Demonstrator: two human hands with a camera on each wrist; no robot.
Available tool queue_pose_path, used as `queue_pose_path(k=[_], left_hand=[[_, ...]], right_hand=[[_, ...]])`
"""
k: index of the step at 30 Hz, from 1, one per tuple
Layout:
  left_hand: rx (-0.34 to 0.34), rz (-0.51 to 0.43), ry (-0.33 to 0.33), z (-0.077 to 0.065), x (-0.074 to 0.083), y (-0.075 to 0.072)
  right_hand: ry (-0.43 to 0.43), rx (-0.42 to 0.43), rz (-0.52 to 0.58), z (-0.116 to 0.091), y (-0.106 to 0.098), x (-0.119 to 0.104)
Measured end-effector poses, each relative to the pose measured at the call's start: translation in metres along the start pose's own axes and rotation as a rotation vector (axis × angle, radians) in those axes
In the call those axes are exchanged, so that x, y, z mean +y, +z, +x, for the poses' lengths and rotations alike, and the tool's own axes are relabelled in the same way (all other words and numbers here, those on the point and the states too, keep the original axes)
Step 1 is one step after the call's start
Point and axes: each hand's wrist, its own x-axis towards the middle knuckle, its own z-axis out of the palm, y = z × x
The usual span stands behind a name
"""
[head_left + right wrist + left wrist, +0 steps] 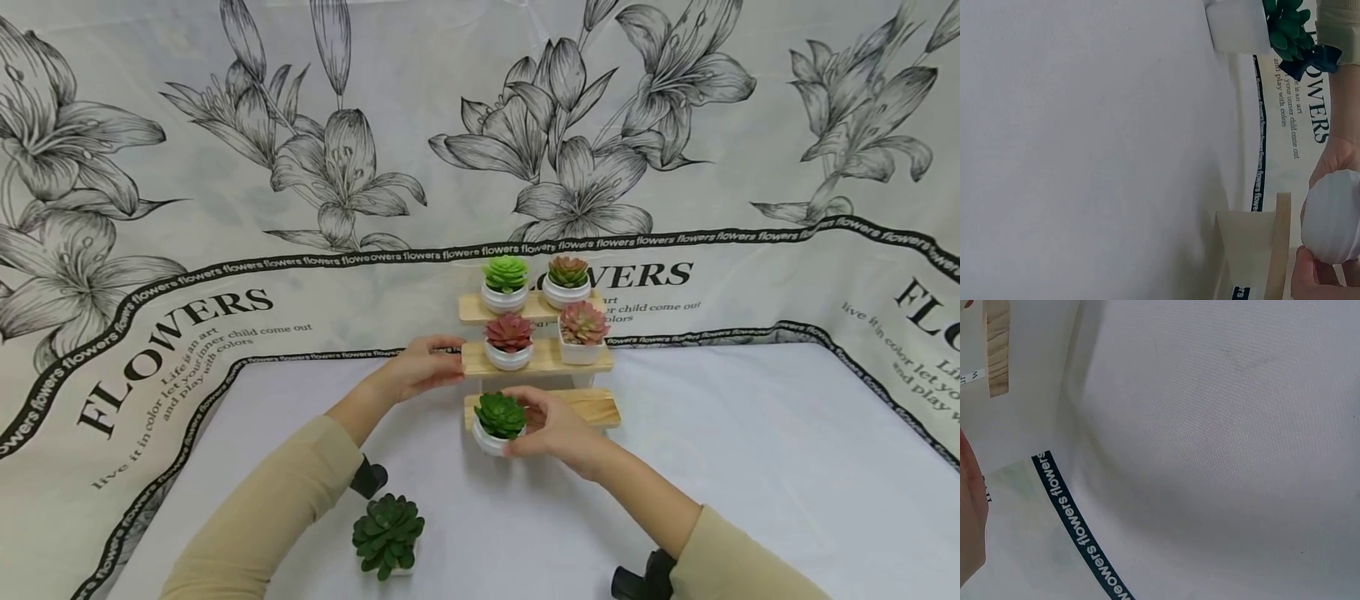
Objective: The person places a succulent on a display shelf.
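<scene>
My right hand (558, 429) grips the white round pot of a dark green artificial succulent (500, 417) at the left part of the lowest tier of a wooden plant stand (592, 407). In the right wrist view the white pot (1332, 217) sits between the fingers and thumb, near the edge of a wooden board (1280, 244). My left hand (420, 367) holds the left end of the stand's middle tier, with thumb and fingers at the board's edge. Only a sliver of the left hand (969, 519) shows in the left wrist view.
On the top tier stand a bright green succulent (506, 279) and a reddish-green one (567, 279). The middle tier bears a dark red succulent (509, 337) and a pink one (583, 329). Another dark green succulent (387, 533) stands on the white table near the left forearm. Flower-printed cloth (375, 308) hangs behind.
</scene>
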Motion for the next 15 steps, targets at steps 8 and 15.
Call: queue_pose_path(k=[8, 15], left_hand=[[0.003, -0.004, 0.023, -0.0026, 0.0006, 0.0010], [-0.007, -0.009, 0.040, -0.0038, -0.0004, 0.0009]], right_hand=[[0.001, 0.107, -0.017, 0.0049, -0.0093, -0.0016], [0.030, 0.185, -0.040, 0.0081, -0.0118, -0.0009]])
